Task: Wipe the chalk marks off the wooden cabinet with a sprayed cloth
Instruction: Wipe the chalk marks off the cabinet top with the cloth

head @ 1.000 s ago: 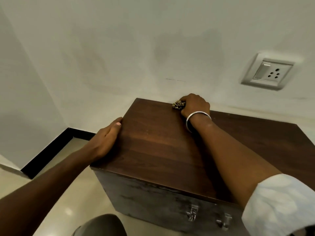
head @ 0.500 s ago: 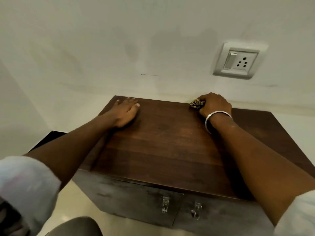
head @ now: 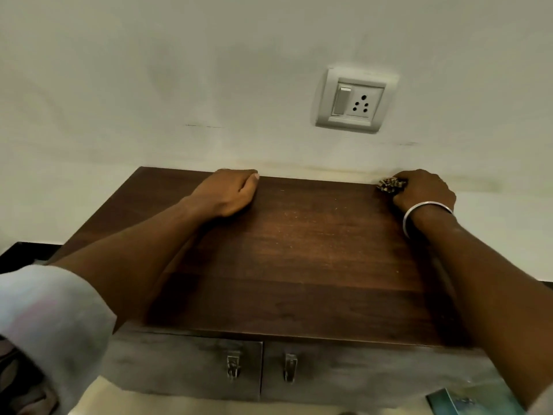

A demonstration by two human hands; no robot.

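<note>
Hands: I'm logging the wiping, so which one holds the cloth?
The right hand, wearing a bangle, grips the bunched cloth; the left hand rests on the cabinet top without one.

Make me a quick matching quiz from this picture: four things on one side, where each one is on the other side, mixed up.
1 left hand
2 right hand
3 wall socket
4 door handles

A on the cabinet front
B gripping the bunched cloth
C on the wall above the cabinet
D resting on the cabinet top, holding nothing

Pairs: 1-D, 2-B, 3-C, 4-A
</note>
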